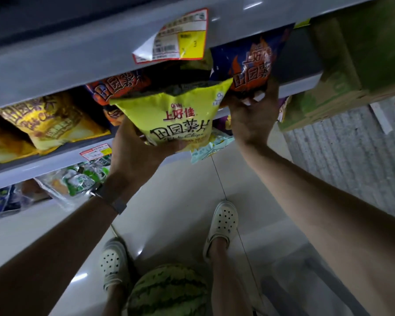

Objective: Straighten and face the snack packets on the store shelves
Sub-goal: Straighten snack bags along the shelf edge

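Head view, steeply downward, near shelves [55,71]

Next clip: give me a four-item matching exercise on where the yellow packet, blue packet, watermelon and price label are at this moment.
1 yellow packet
2 blue packet
3 watermelon
4 price label

A on the floor
B gripped by the right hand
C half peeled off the shelf edge
D held by the left hand

Pairs: 1-D, 2-B, 3-A, 4-C
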Tool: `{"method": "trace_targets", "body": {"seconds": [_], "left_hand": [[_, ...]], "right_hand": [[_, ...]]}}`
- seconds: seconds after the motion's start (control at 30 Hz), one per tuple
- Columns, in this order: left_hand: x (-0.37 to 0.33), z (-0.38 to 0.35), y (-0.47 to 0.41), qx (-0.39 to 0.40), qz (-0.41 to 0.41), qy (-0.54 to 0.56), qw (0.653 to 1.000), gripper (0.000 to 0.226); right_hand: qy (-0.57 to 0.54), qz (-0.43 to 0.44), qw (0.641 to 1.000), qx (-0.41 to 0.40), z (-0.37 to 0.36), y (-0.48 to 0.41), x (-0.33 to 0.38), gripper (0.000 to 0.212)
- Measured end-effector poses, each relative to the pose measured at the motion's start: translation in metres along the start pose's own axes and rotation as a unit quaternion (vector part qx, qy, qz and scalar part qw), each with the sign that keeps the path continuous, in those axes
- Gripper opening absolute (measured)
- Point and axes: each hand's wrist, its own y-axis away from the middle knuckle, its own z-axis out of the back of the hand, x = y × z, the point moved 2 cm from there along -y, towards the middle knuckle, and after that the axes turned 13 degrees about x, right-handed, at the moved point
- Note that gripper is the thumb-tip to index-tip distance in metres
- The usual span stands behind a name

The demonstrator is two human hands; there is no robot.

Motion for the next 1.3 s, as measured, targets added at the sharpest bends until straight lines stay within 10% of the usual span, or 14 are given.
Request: {"method": "trace_targets", "body": {"seconds": [0.7,1.3], "left_hand": [[0.033,0.007,0.014,0.013,0.044,0.01,0.999,0.096],[-0.039,-0.094,-0.01,0.078,-0.011,-0.035,0.996,0.08]], "right_hand": [[0.196,0.109,0.948,0.227,-0.036,-0.005,-0.011,0.105],[0.103,0.034,0.988,0.108,0.077,0.011,-0.026,0.017]]}}
